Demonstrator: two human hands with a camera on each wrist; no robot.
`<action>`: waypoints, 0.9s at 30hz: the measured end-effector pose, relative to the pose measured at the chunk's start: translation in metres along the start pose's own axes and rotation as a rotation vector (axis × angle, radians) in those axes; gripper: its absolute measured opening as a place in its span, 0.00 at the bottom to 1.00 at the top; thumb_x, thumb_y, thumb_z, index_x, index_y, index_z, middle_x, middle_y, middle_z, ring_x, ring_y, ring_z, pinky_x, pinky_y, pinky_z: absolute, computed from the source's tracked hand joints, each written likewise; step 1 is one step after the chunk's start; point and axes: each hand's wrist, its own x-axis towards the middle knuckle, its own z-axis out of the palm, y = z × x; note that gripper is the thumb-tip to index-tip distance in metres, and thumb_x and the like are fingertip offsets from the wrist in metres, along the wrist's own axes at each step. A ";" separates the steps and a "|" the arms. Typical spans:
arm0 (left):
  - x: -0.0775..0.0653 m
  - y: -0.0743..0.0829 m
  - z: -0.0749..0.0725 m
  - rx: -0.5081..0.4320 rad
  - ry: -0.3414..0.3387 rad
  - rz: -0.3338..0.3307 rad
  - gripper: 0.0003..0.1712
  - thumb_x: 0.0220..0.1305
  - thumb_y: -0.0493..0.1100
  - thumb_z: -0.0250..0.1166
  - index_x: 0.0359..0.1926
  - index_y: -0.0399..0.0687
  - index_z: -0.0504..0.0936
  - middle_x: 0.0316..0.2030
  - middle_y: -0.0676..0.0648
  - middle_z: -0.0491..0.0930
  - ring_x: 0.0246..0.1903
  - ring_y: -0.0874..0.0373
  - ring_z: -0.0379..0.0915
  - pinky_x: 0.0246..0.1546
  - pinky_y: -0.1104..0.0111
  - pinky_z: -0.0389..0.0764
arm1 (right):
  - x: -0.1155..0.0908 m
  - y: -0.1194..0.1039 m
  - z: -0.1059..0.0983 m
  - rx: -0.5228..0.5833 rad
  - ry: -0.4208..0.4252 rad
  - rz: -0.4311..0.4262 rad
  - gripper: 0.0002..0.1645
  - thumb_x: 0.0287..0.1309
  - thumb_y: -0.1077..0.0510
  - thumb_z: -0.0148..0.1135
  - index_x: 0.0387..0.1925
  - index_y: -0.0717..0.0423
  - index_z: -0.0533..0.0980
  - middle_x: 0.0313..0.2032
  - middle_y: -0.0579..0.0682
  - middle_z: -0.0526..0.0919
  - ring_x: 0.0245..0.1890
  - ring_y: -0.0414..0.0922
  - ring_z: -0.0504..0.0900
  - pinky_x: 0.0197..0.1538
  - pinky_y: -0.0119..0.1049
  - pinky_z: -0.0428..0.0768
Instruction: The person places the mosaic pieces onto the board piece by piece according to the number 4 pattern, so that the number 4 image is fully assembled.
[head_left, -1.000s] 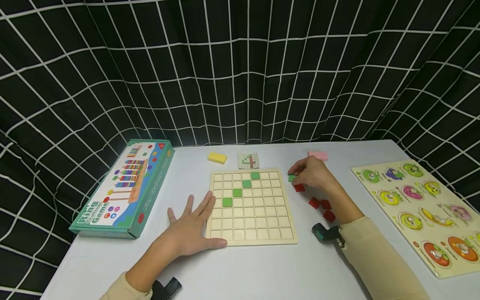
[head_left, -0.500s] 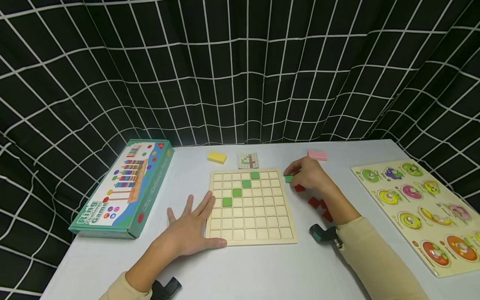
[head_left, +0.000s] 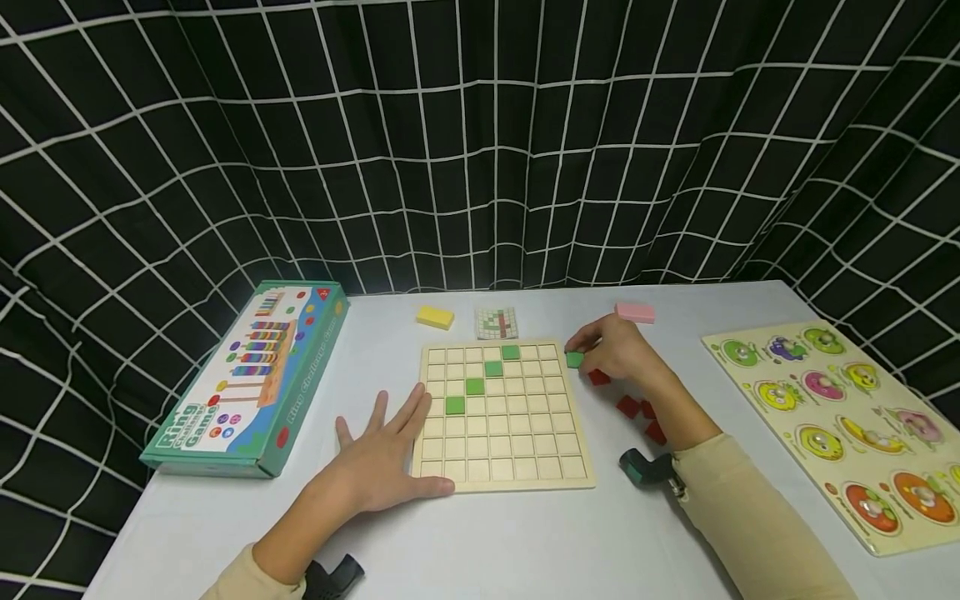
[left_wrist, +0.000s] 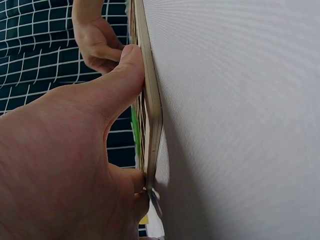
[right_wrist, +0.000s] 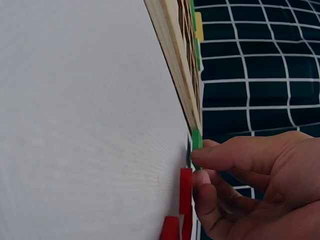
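Note:
A wooden grid board [head_left: 517,485] lies flat, with green square tiles [head_left: 475,386] set in a diagonal of its cells. My left hand [head_left: 375,471] rests spread at the board's left side, its fingertips on the left edge and the thumb on the front edge. Just off the board's upper right edge, my right hand [head_left: 618,348] pinches another green tile [head_left: 574,360] between thumb and fingers. In the right wrist view that green tile [right_wrist: 196,137] is close to the board's side, low over the cloth. Several red tiles [head_left: 628,406] lie beneath and beside the right hand.
Behind the board are a yellow block [head_left: 435,317], a small patterned grid card [head_left: 497,322] and a pink block [head_left: 635,312]. A green game box [head_left: 247,375] stands at the left. A fruit puzzle board [head_left: 840,417] lies at the right. A black grid-patterned curtain [head_left: 480,167] borders the back.
The right hand has shifted slightly left with the green tile, bringing it closer to the board's right edge. The left hand stays in place on the board.

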 end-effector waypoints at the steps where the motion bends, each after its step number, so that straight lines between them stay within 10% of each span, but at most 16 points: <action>1: 0.000 0.000 0.000 0.000 0.000 0.000 0.72 0.52 0.83 0.65 0.85 0.56 0.44 0.85 0.55 0.36 0.82 0.33 0.29 0.60 0.14 0.33 | 0.000 0.000 -0.001 -0.007 0.004 -0.003 0.21 0.46 0.72 0.68 0.45 0.62 0.88 0.44 0.59 0.89 0.41 0.51 0.81 0.35 0.33 0.79; 27: -0.001 0.000 -0.002 -0.009 -0.009 -0.007 0.71 0.52 0.82 0.66 0.85 0.55 0.45 0.85 0.55 0.37 0.82 0.32 0.31 0.60 0.14 0.34 | -0.013 -0.028 0.004 0.033 -0.030 -0.020 0.19 0.46 0.70 0.69 0.43 0.59 0.88 0.39 0.55 0.88 0.33 0.47 0.78 0.26 0.35 0.77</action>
